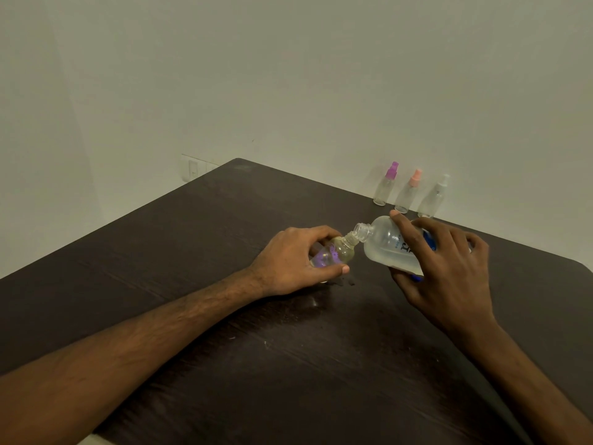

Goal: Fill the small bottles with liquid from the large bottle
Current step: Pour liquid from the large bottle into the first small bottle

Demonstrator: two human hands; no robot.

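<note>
The large bottle (390, 248), frosted plastic with blue print, is uncapped and tipped nearly flat, its neck pointing toward 9 o'clock and pale liquid lying along its lower wall. Its mouth sits right at the open mouth of a clear small bottle (333, 252), which is tilted with its neck toward 2 o'clock. Beyond, at 12 to 1 o'clock, three spray bottles stand upright in a row: the purple-topped bottle (386, 187), the pink-topped bottle (407, 194) and the white-topped bottle (433, 198).

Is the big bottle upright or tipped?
Tipped: the right hand holds the big bottle slanted, its uncapped neck meeting the mouth of the small bottle in the left hand.
</note>
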